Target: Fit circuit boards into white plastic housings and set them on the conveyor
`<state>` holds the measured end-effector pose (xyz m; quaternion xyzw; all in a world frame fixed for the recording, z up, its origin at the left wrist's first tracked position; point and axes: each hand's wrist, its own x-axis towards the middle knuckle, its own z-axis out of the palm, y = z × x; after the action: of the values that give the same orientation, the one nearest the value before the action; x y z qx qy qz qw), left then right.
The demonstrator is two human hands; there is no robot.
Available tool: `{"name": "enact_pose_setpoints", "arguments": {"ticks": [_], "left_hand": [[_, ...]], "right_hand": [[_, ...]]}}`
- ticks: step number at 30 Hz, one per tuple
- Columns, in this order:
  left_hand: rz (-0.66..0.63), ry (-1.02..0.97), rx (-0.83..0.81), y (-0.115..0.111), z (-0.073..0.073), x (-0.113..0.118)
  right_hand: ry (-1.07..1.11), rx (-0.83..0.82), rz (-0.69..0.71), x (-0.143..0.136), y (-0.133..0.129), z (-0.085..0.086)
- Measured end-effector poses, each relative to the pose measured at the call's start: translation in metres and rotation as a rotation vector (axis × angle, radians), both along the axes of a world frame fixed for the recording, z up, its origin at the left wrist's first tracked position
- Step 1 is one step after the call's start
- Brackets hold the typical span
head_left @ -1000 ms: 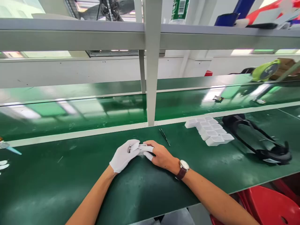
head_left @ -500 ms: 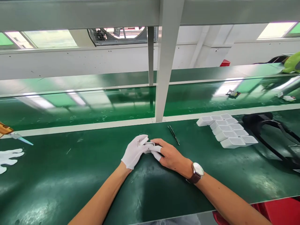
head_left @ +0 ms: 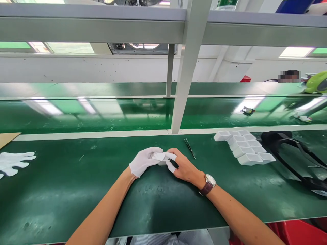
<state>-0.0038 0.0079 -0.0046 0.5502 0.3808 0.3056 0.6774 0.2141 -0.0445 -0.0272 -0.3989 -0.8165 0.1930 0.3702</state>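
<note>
My left hand [head_left: 144, 162], in a white glove, curls around one side of a small white box-like piece [head_left: 162, 163] above the middle of the green bench. On the other side my right hand [head_left: 186, 166] pinches the same piece, with white finger covers on thumb and forefinger and a watch at the wrist. Both hands are closed and nearly meet. Fingers hide much of the piece, so its full shape and inside cannot be made out. Dark tweezers [head_left: 189, 148] lie just beyond my right hand.
Several white open-looking boxes [head_left: 251, 159] stand grouped at right, beside a black strapped object [head_left: 277, 139]. A white glove [head_left: 16, 163] lies at far left. A grey post [head_left: 184, 85] rises behind the bench. Part of a person [head_left: 292, 75] shows at the back right.
My view has tilted up, showing more of the shelf. Both hands stay on the white piece, with more of its right side exposed now. The blue-tipped tool at left has left the view.
</note>
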Motion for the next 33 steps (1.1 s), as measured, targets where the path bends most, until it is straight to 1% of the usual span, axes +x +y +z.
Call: {"name": "enact_pose_setpoints", "arguments": {"ticks": [7,14,19,23,25,29,33], "left_hand": [[-0.107,-0.163,-0.094,0.001,0.0,0.0],[-0.144,-0.137,-0.106,0.001,0.01,-0.001],[-0.064,-0.012,-0.037,0.001,0.008,-0.005],[-0.017,0.176,0.037,0.005,0.007,-0.01],[-0.02,0.251,0.082,0.006,0.01,-0.012],[-0.052,0.32,0.153,0.008,0.017,-0.014],[-0.04,0.358,0.188,0.009,0.016,-0.016]], "right_hand": [[0.009,0.006,0.023,-0.002,0.004,-0.002],[-0.106,0.041,-0.005,-0.002,0.004,-0.005],[-0.129,0.054,0.028,-0.003,0.004,-0.004],[-0.084,0.055,0.0,-0.002,0.002,-0.003],[-0.065,0.062,-0.004,-0.001,0.0,-0.004],[-0.064,0.056,0.01,0.001,0.0,-0.007],[-0.058,0.05,-0.018,-0.001,0.0,-0.008]]}}
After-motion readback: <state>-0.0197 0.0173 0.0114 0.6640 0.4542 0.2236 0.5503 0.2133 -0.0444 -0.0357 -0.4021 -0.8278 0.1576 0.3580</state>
